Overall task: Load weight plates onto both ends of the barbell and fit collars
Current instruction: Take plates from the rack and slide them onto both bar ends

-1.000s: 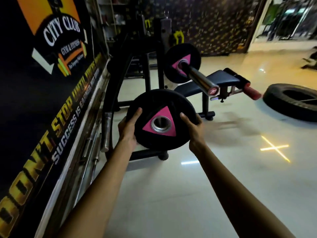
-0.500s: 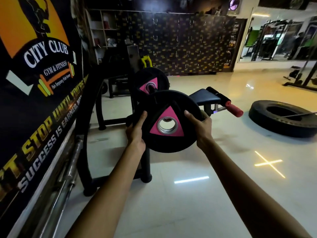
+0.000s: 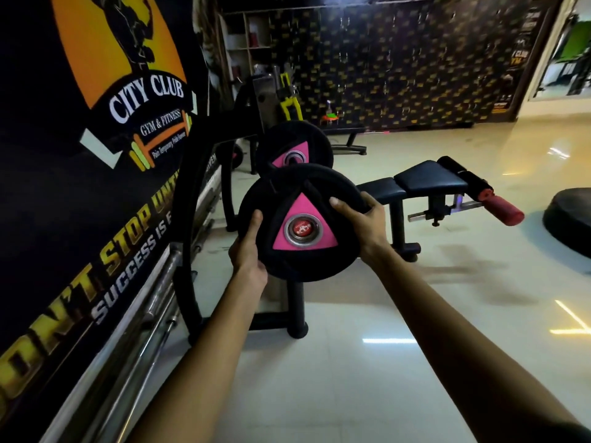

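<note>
A black weight plate with a pink triangle sits upright in both my hands. My left hand grips its lower left rim and my right hand grips its upper right rim. The red end cap of the barbell sleeve shows inside the plate's centre ring, so the plate is lined up on the sleeve's tip. Behind it a second black plate with a pink triangle sits further in on the same sleeve. The rest of the bar is hidden. No collar is in view.
A black bench with a red foot roller stands to the right on the rack's frame. Spare steel bars lie along the banner wall on the left. A tyre lies at the right edge on the tiled floor.
I have stepped closer and raised the plate to the sleeve. Its centre hole, see-through before, now shows the sleeve's red end cap.
</note>
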`<action>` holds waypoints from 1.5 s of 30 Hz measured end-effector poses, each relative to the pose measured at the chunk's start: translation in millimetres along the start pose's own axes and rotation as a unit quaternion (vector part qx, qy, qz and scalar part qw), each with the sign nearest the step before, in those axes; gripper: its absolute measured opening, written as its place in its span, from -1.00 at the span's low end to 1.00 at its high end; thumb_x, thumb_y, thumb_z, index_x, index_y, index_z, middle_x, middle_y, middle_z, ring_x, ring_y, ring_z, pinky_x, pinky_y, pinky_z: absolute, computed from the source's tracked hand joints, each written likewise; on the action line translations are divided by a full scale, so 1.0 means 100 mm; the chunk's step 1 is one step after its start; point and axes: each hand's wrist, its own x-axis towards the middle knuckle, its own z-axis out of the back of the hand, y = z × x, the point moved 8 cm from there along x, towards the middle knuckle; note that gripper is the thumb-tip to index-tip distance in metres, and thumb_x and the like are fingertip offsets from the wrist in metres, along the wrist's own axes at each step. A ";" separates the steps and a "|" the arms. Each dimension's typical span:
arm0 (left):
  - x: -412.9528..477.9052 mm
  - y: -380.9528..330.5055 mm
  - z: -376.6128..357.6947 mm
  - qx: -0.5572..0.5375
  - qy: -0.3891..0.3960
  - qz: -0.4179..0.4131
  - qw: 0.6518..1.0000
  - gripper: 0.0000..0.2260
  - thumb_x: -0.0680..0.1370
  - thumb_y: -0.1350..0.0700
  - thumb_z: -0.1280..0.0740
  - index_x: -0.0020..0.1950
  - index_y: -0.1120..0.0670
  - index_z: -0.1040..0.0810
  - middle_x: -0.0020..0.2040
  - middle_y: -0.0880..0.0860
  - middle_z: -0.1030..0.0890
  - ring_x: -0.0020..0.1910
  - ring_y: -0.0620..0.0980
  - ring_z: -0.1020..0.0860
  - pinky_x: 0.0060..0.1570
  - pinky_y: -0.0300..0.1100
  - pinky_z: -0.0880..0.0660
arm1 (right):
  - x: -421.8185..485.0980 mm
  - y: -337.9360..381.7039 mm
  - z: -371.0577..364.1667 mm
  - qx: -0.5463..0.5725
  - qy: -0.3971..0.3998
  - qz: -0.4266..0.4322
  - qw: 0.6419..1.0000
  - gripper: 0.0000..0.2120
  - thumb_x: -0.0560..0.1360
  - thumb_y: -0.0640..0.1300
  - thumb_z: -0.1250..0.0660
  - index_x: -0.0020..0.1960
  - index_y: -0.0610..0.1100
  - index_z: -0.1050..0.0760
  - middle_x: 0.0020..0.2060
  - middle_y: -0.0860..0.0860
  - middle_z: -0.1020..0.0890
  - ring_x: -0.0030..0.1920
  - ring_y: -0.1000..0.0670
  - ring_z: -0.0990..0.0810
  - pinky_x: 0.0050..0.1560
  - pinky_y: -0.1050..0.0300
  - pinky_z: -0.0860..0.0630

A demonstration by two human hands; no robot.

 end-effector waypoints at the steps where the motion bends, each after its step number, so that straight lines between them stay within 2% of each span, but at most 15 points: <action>1: 0.05 -0.01 -0.02 0.000 0.004 -0.002 1.000 -0.31 0.17 -0.16 -0.52 0.24 0.09 -0.54 0.13 0.10 -0.64 0.08 0.06 -0.61 0.14 0.01 -0.53 | 0.04 -0.02 0.00 0.001 -0.001 -0.001 1.000 -0.76 0.33 -0.13 -0.49 -0.06 -0.09 -0.51 -0.11 -0.08 -0.62 -0.05 -0.12 -0.64 -0.05 0.03 -0.62; 5: 0.28 -0.06 -0.10 0.004 0.002 -0.042 0.999 -0.39 0.27 -0.13 -0.50 0.24 0.12 -0.52 0.13 0.09 -0.63 0.07 0.02 -0.61 0.15 0.01 -0.53 | 0.27 -0.10 -0.03 -0.018 -0.005 0.002 1.000 -0.78 0.32 -0.10 -0.50 -0.11 -0.05 -0.50 -0.17 -0.03 -0.61 -0.08 -0.10 -0.63 -0.09 0.07 -0.62; 8: 0.38 -0.37 -0.11 0.130 -0.089 -0.256 0.954 -0.56 0.47 0.02 -0.41 0.27 0.17 -0.41 0.20 0.11 -0.53 0.14 0.02 -0.54 0.22 -0.04 -0.48 | 0.50 -0.10 -0.12 -0.083 -0.005 0.036 0.996 -0.70 0.33 -0.03 -0.49 -0.02 -0.06 -0.47 -0.12 0.00 -0.59 -0.02 -0.10 -0.61 -0.01 0.02 -0.60; 11: 0.37 -0.61 -0.38 0.415 -0.113 -0.496 0.754 -0.51 0.57 0.05 -0.26 0.43 0.20 -0.21 0.44 0.22 -0.28 0.42 0.12 -0.27 0.35 0.00 -0.26 | 0.69 0.01 -0.22 -0.212 -0.031 0.133 0.968 -0.50 0.38 0.08 -0.42 0.23 -0.05 -0.37 0.11 -0.03 -0.54 0.10 -0.01 -0.53 0.07 0.06 -0.53; 13: 0.46 -0.58 -0.54 0.534 -0.097 -0.575 0.611 -0.55 0.62 0.05 -0.11 0.47 0.18 -0.14 0.48 0.17 -0.23 0.47 0.04 -0.17 0.40 0.06 -0.12 | 0.74 0.07 -0.31 -0.350 -0.061 0.223 0.908 -0.38 0.47 0.17 -0.26 0.42 -0.06 -0.21 0.36 -0.10 -0.38 0.29 -0.06 -0.40 0.25 0.00 -0.36; 17: 0.69 -0.60 -0.57 0.555 -0.104 -0.639 0.523 -0.53 0.65 -0.02 0.07 0.53 0.09 0.03 0.52 0.03 -0.07 0.52 -0.11 0.02 0.47 0.06 0.12 | 0.72 0.03 -0.47 -0.539 -0.138 0.365 0.747 -0.48 0.59 0.13 0.21 0.50 0.03 0.24 0.51 0.11 0.19 0.50 0.11 0.17 0.45 0.01 0.29; 19: 0.79 -0.61 -0.58 0.548 -0.111 -0.659 0.502 -0.53 0.65 -0.04 0.06 0.53 0.03 0.08 0.55 -0.06 0.06 0.52 -0.12 0.03 0.47 0.07 0.21 | 0.82 -0.04 -0.47 -0.558 -0.147 0.378 0.724 -0.50 0.60 0.11 0.27 0.49 0.03 0.28 0.49 0.16 0.27 0.47 0.17 0.30 0.44 0.05 0.37; 23: 1.05 -0.67 -0.77 0.564 -0.092 -0.681 0.458 -0.51 0.64 -0.10 0.08 0.53 0.00 0.11 0.55 -0.12 0.16 0.52 -0.12 0.08 0.46 0.09 0.23 | 1.13 -0.17 -0.50 -0.571 -0.138 0.346 0.731 -0.41 0.58 0.13 0.24 0.43 -0.24 -0.08 0.39 -0.09 -0.13 0.47 0.16 0.30 0.45 0.07 0.31; 25: 1.29 -0.72 -0.88 0.577 -0.083 -0.662 0.470 -0.51 0.65 -0.09 0.09 0.53 0.01 0.14 0.55 -0.10 0.16 0.51 -0.13 0.12 0.44 0.10 0.20 | 1.32 -0.24 -0.55 -0.582 -0.127 0.323 0.736 -0.37 0.58 0.15 0.22 0.44 -0.30 -0.08 0.40 -0.11 -0.10 0.48 0.09 0.23 0.45 0.06 0.28; 28: 1.65 -0.75 -1.02 0.584 -0.084 -0.633 0.502 -0.52 0.64 -0.05 0.08 0.51 0.14 0.01 0.51 0.10 -0.14 0.51 -0.06 0.03 0.42 0.15 0.15 | 1.61 -0.34 -0.64 -0.599 -0.099 0.309 0.732 -0.40 0.56 0.16 0.19 0.44 -0.23 0.06 0.43 -0.08 -0.02 0.46 -0.08 0.03 0.46 0.05 0.25; 32: 1.98 -0.75 -1.11 0.579 -0.087 -0.621 0.521 -0.49 0.63 -0.06 0.07 0.50 0.16 0.05 0.48 0.10 -0.14 0.51 -0.07 0.06 0.43 0.10 0.20 | 1.96 -0.45 -0.71 -0.595 -0.089 0.283 0.747 -0.41 0.54 0.15 0.16 0.44 -0.17 0.14 0.44 -0.05 0.07 0.46 -0.09 0.09 0.45 0.06 0.28; 35: 2.23 -0.74 -1.19 0.591 -0.083 -0.618 0.512 -0.46 0.62 -0.11 0.09 0.50 0.16 0.08 0.48 0.11 -0.11 0.48 0.01 -0.06 0.42 0.11 0.18 | 2.14 -0.51 -0.76 -0.599 -0.118 0.295 0.735 -0.42 0.57 0.12 0.11 0.44 -0.20 0.08 0.44 -0.07 0.00 0.46 -0.09 0.01 0.46 0.06 0.22; 40: 2.58 -0.79 -1.32 0.592 -0.100 -0.627 0.497 -0.46 0.62 -0.13 0.11 0.51 0.13 0.12 0.49 0.08 -0.07 0.51 -0.11 0.19 0.43 0.13 0.13 | 2.48 -0.62 -0.81 -0.586 -0.149 0.309 0.734 -0.42 0.56 0.07 0.01 0.45 -0.27 -0.09 0.44 -0.11 -0.15 0.45 -0.14 -0.14 0.45 0.03 0.09; 43: 2.70 -0.76 -1.34 0.593 -0.117 -0.645 0.468 -0.46 0.63 -0.13 0.12 0.52 0.09 0.17 0.55 0.02 0.14 0.51 -0.09 0.19 0.43 0.12 0.10 | 2.62 -0.69 -0.82 -0.579 -0.162 0.330 0.728 -0.46 0.57 0.05 0.01 0.42 -0.26 -0.15 0.38 -0.21 -0.35 0.41 -0.16 -0.21 0.41 -0.02 -0.07; 45: 2.73 -0.74 -1.34 0.590 -0.131 -0.650 0.460 -0.45 0.63 -0.13 0.11 0.52 0.10 0.17 0.56 0.05 0.08 0.52 -0.07 0.17 0.44 0.11 0.07 | 2.67 -0.71 -0.81 -0.574 -0.174 0.342 0.724 -0.48 0.58 0.07 0.09 0.40 -0.25 -0.17 0.34 -0.23 -0.42 0.39 -0.15 -0.22 0.38 -0.05 -0.14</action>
